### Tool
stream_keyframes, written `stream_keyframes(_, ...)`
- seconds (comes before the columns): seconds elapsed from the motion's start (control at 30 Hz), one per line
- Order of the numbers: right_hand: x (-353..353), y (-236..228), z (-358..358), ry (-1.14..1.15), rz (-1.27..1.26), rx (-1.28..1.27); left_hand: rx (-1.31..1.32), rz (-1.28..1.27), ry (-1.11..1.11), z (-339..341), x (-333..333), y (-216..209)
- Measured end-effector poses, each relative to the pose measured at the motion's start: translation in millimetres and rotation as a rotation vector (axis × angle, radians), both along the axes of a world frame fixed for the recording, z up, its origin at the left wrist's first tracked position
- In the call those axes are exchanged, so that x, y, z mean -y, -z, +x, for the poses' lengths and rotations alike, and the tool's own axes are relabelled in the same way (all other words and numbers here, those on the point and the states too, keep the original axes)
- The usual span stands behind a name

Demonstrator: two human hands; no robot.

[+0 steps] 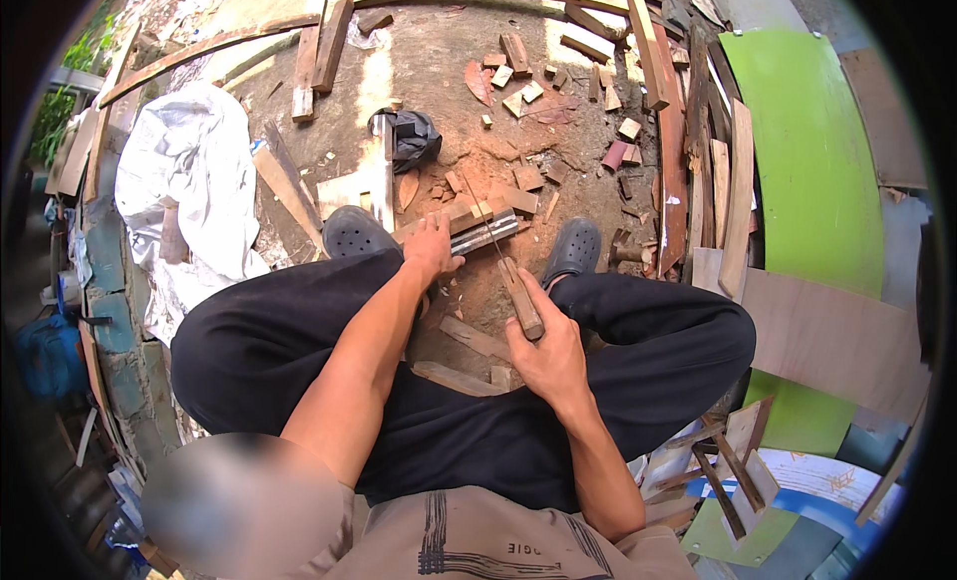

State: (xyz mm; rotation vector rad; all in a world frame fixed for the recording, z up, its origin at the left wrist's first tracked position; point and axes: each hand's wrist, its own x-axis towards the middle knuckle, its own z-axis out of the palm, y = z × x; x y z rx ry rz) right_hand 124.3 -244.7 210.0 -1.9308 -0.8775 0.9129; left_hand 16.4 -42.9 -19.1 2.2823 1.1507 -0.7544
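My left hand (pixel 431 246) grips a short length of wood (pixel 461 217) low over the ground between my feet. Beside that wood lies a bar with black and pale stripes (pixel 485 233), close to my left fingertips. My right hand (pixel 550 353) is closed around the wooden handle (pixel 522 301) of a handsaw. The thin blade (pixel 495 239) runs up and left from the handle and crosses the wood to the right of my left hand. How deep the blade sits in the wood I cannot tell.
Cut wood blocks (pixel 514 104) and reddish dust lie ahead. A black bag (pixel 415 142) sits beyond my left shoe (pixel 357 233). White sacking (pixel 189 171) is at left; planks (pixel 736 196) and a green sheet (pixel 812 151) stand at right. Offcuts (pixel 459 377) lie between my legs.
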Motion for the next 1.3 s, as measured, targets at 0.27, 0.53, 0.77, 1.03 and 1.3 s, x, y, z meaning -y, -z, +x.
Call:
stream_keyframes(0.27, -3, 3, 11, 0.002, -0.136, -0.064, -0.059, -0.024, 0.043, 11, -6, 0)
stream_keyframes(0.53, 11, -21, 3, -0.035, -0.077, -0.028, -0.058, 0.010, 0.073, 14, -6, 3)
stream_keyframes(0.77, 6, 0, 13, 0.008, -0.104, -0.031, -0.068, 0.016, 0.129, 11, -9, 1)
stream_keyframes(1.03, -11, 28, 24, -0.031, -0.270, -0.102, -0.054, 0.005, 0.153, 11, -11, 3)
stream_keyframes(1.3, 1, -41, 30, -0.195, -0.364, 0.085, -0.024, 0.003, 0.125, 10, -10, -1)
